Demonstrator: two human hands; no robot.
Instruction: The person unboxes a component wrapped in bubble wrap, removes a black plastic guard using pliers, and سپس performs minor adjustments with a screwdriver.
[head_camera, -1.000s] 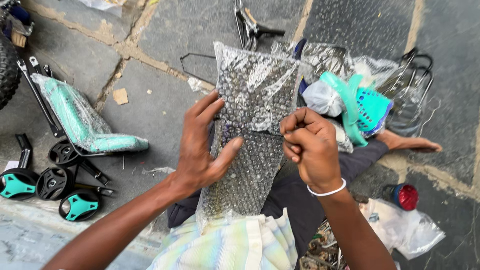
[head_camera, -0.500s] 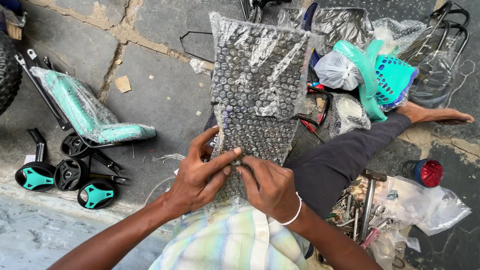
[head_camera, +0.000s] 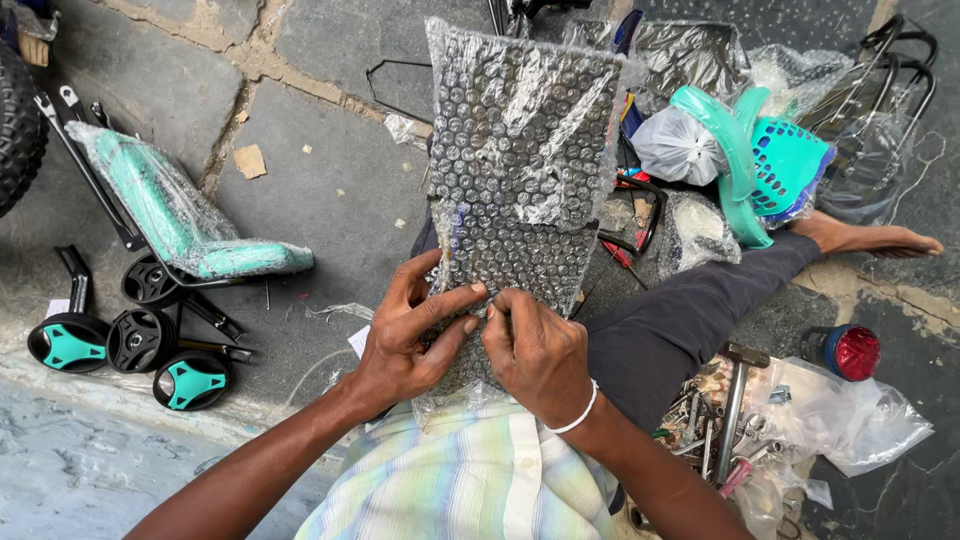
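Item: clear bubble-wrapped flat parcel (head_camera: 520, 170) on my lap. My left hand (head_camera: 415, 335) and right hand (head_camera: 535, 350) pinch its near edge; unwrapping step, needs tearing tape.

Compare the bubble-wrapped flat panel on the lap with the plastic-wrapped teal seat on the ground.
The bubble-wrapped flat panel stands propped on the lap, held by both hands; the plastic-wrapped teal seat lies untouched on the stone paving. The panel's wrap hides its colour; the seat's clear film shows teal through. The panel is flat and rectangular; the seat is curved on a black frame. Both remain wrapped.
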